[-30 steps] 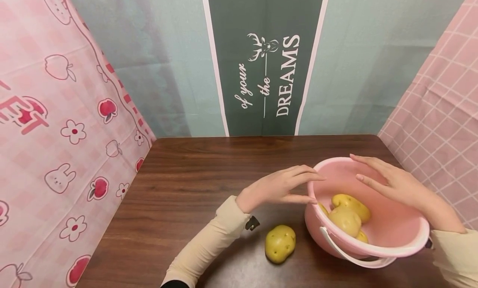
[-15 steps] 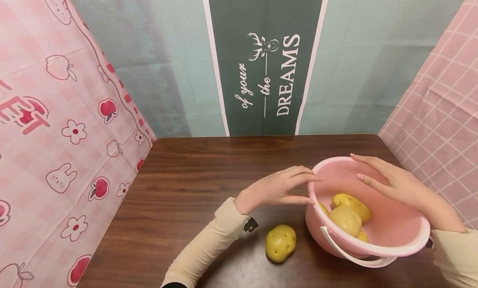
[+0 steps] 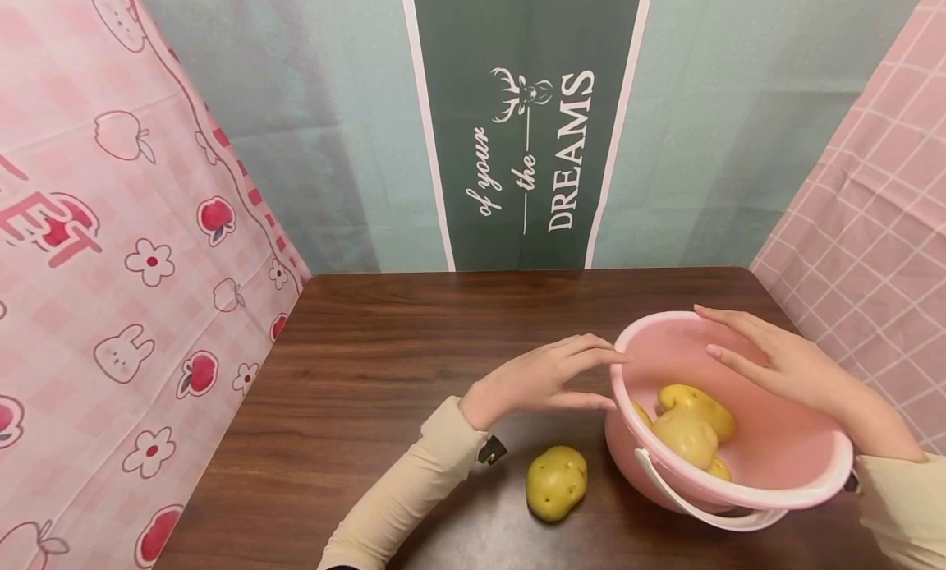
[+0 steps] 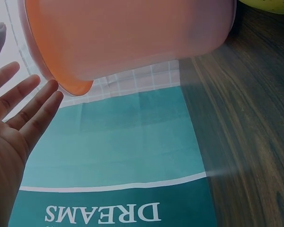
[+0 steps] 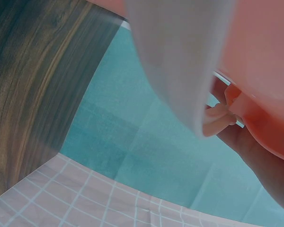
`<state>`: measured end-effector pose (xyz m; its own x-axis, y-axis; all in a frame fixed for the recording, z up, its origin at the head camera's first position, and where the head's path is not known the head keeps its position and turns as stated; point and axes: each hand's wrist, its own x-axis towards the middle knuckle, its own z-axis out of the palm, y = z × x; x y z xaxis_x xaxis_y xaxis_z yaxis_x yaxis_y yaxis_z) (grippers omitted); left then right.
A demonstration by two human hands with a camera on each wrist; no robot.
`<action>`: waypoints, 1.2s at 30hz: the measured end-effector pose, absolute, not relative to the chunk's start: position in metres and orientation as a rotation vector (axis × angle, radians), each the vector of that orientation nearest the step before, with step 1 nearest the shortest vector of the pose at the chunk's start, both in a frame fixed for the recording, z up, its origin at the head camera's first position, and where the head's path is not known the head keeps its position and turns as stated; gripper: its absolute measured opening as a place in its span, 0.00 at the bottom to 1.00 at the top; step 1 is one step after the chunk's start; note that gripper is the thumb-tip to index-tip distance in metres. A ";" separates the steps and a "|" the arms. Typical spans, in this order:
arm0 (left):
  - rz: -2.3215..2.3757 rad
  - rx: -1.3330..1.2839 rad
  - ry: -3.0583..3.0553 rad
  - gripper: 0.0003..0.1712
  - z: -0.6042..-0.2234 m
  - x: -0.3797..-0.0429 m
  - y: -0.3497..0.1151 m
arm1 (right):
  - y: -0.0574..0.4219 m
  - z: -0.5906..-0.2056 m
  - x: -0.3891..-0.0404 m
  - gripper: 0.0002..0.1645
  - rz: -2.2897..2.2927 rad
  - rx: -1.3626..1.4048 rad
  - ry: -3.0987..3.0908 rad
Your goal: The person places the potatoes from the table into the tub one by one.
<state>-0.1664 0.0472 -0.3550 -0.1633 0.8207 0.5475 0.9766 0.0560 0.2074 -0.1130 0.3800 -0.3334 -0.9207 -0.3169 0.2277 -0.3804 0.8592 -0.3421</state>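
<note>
A pink bucket (image 3: 746, 498) with a white handle (image 3: 709, 517) stands at the right of the table, its mouth leaning toward me. Several yellow potatoes (image 3: 686, 438) lie inside it. My left hand (image 3: 547, 377) reaches toward the left side of the rim with spread, relaxed fingers, the index fingertip right at the rim; the left wrist view shows its palm holding nothing. Over the right far rim lies my right hand (image 3: 794, 365), fingers extended and thumb over the mouth. One more potato (image 3: 557, 483) sits on the table, left of the bucket.
The dark wooden table (image 3: 355, 373) meets a green cloth backdrop (image 3: 525, 126) printed with white lettering. A pink patterned cloth (image 3: 148, 307) hangs on the left and a pink checked cloth (image 3: 879, 225) on the right.
My left hand has drawn back slightly to the left, away from the bucket's mouth. The right hand, the bucket and the potatoes stay practically where they were.
</note>
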 end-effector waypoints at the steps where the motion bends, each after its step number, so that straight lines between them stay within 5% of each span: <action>1: -0.786 -1.818 -2.054 0.32 -0.356 -0.166 0.047 | 0.380 -0.334 -0.113 0.37 0.576 0.546 -2.868; 36: -0.806 -1.838 -2.151 0.33 -0.373 -0.166 0.032 | 0.380 -0.332 -0.115 0.38 0.572 0.572 -2.861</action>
